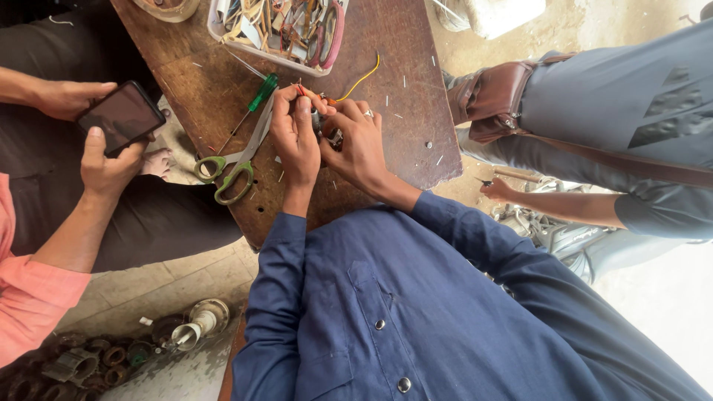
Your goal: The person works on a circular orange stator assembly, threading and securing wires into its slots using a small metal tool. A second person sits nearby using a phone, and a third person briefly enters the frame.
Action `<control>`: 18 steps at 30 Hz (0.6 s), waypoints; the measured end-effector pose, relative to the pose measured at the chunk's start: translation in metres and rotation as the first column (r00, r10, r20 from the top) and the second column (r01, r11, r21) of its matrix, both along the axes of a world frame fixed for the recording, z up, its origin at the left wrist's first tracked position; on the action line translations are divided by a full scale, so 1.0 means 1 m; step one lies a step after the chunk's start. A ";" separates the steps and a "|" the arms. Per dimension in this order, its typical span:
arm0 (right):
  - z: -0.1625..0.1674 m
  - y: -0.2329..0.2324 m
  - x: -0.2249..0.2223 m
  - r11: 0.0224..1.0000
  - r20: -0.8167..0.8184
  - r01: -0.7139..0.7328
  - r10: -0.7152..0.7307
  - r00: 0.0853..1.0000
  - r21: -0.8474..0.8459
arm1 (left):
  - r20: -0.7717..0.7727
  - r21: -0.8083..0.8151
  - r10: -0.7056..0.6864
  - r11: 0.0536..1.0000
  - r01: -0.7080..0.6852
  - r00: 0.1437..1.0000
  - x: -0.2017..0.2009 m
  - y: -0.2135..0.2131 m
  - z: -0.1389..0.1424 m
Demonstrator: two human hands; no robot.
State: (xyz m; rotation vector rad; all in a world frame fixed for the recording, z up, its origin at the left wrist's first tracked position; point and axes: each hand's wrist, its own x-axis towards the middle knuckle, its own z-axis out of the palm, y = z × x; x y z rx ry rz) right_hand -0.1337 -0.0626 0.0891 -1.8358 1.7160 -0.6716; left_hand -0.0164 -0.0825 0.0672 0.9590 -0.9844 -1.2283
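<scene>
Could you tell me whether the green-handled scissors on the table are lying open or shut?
Shut: the scissors lie flat on the wooden table, their blades together as one strip and the two handle loops side by side.

Dark phone screen [121,116], left side

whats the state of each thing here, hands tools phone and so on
left hand: closed, pinching the small part
right hand: closed on the small part
small part: held between both hands, above the table
yellow wire: loose, curving across the wooden table
scissors: lying flat, blades shut
green screwdriver: lying unused
phone: screen dark, held by another person
plastic tray: full of odds and ends
</scene>
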 end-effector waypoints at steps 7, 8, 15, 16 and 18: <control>0.003 0.001 -0.009 0.998 0.088 -0.065 0.065 0.994 0.000 | -0.034 0.040 -0.046 0.998 0.047 0.998 0.009 -0.005 0.011; 0.003 0.001 -0.010 0.998 0.083 -0.066 0.068 0.994 -0.017 | -0.016 0.031 -0.057 0.998 0.058 0.998 0.012 -0.006 0.015; 0.005 -0.001 -0.008 0.997 0.026 -0.054 0.056 0.998 -0.056 | 0.414 -0.078 -0.091 0.988 0.134 0.906 0.038 -0.004 0.036; 0.004 -0.002 -0.006 0.999 0.014 -0.045 0.045 0.999 -0.018 | 0.359 -0.037 -0.125 0.988 0.147 0.925 0.038 -0.004 0.036; 0.001 -0.004 -0.001 0.998 -0.009 -0.025 0.025 1.000 0.059 | 0.278 0.008 -0.152 0.988 0.156 0.949 0.036 -0.003 0.034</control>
